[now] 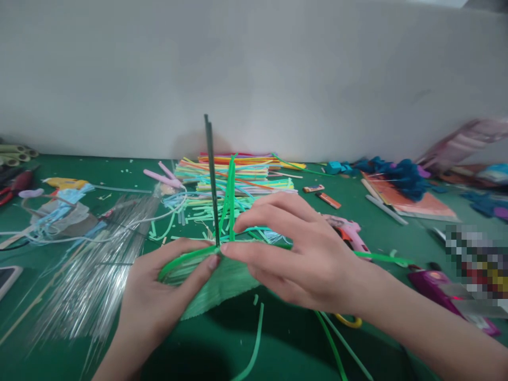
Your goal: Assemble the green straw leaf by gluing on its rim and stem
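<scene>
Green surface [278, 349] runs under everything, w/ a grey wall behind it. Landmark: the folded green paper piece [216, 283], centre-front on the surface.

Largest items first. Left of the green paper lies a sheaf of clear plastic strips [99, 264]. Behind it, near the wall, a stack of coloured paper strips [238, 172]. Far right of it, blue paper scraps [400, 177] on an orange sheet. Just right of it, partly behind the right wrist, a pink glue gun [351, 233].

Both hands are on the green paper. Left hand [159, 296] cups its left end from below, thumb pressed on the top edge, grip closed on it. Right hand [293, 254] comes over from the right, forefinger and thumb pinched at the same top edge, where a dark thin rod [212, 180] stands upright w/ loose green paper strips [230, 196] beside it.

Judgement: paper is light, soft, creases and tears easily; best held flat-fingered near the pinch point. The rod looks stiff but thin and prob. slips if not pinched low, at its base.
</scene>
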The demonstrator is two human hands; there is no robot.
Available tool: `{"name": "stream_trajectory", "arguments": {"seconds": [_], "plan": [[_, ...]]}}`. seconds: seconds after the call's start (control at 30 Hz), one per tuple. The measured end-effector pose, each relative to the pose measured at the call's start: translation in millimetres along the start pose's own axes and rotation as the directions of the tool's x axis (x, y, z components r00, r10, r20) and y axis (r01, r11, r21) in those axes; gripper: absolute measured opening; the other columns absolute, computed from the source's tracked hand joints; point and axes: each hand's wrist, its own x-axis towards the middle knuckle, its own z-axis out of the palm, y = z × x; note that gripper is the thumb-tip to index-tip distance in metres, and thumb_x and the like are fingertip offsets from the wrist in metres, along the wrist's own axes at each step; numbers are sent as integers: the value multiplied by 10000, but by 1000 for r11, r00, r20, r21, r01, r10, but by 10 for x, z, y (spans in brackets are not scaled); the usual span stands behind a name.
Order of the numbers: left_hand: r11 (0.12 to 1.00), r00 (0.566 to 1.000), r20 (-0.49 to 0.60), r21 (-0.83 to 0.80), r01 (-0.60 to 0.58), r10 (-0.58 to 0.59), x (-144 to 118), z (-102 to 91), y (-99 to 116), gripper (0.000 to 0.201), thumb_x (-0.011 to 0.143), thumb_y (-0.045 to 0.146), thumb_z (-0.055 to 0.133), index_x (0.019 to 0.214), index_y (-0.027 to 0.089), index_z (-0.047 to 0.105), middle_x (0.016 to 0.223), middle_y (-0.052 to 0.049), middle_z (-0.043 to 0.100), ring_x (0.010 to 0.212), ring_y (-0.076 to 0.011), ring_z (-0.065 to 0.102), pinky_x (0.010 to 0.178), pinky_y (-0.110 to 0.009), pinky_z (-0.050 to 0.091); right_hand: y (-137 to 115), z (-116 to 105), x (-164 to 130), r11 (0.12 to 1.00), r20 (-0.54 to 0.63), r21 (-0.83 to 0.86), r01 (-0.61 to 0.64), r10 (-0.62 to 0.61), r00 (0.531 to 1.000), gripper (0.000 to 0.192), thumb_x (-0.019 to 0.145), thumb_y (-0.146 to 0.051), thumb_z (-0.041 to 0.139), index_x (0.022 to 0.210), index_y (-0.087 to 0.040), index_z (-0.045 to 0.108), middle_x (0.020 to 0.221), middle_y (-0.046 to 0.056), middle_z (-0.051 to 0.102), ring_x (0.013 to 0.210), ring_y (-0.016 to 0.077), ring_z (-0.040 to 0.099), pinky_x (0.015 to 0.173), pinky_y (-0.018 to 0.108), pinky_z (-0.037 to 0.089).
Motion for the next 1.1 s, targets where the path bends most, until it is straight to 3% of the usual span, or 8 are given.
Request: {"name": "stream_trajectory", "arguments": {"seconds": [0.1,0.17,0.27,0.37,0.5,0.7,0.8,1.1], "plan": [[1000,1000,-16,11,-3,4,-8,-1,-18,45,789,369,763,827,360,742,766,145,771,669,-96,736,662,-144,578,-79,-45,-160,994,-17,-59,-94,93,996,315,881,-195,694,1192,-162,657,1113,126,659,1018,257,616,867,434,510],[1000,1000,-21,28,-2,3,-10,-4,-25,57,787,385,767,826,353,742,774,140,774,685,-100,740,672,-142,578,-136,-66,-344,961,-24,-202,-188,187,982,451,859,-275,746,1248,-105,593,1127,175,648,1026,299,620,872,476,507],[998,1000,6,54,-27,27,-3,-11,-25,65,793,399,760,826,343,752,771,121,781,686,-117,746,671,-158,585,-163,-81,-615,898,2,-378,-226,245,970,373,876,-153,710,1213,-58,582,1051,183,695,956,303,656,799,450,517],[997,1000,2,81,-20,20,1,-4,-17,111,783,446,759,809,338,760,743,107,778,665,-129,744,657,-174,587,-123,-127,-726,913,6,-350,-211,227,974,318,880,-20,654,1187,-82,600,986,116,744,878,234,680,846,421,516],[993,995,-54,77,88,-84,-13,17,-12,201,767,526,751,797,327,763,731,87,772,678,-151,742,672,-207,590,-63,-281,-618,946,26,-282,-158,172,985,269,902,15,592,1097,-158,657,975,65,771,838,199,692,890,430,493],[995,996,-29,41,88,-87,-23,21,2,157,763,491,763,788,335,761,734,89,771,684,-152,738,664,-211,583,51,-471,-410,948,85,-302,-103,134,987,224,965,-99,575,1110,-230,683,1008,15,784,847,191,684,904,425,443],[992,991,-68,38,120,-118,-40,36,10,170,756,518,757,783,349,754,748,107,767,712,-146,732,710,-218,573,169,-479,-357,955,118,-285,-79,117,986,239,973,-105,559,1109,-255,685,987,-8,781,912,196,665,901,407,445],[990,992,-70,85,109,-103,-68,48,59,202,781,515,743,824,318,746,780,68,769,762,-183,742,748,-273,596,341,-371,-350,971,55,-203,-123,137,989,288,931,-65,588,1043,-315,678,954,-33,760,947,211,661,903,412,481]]}}
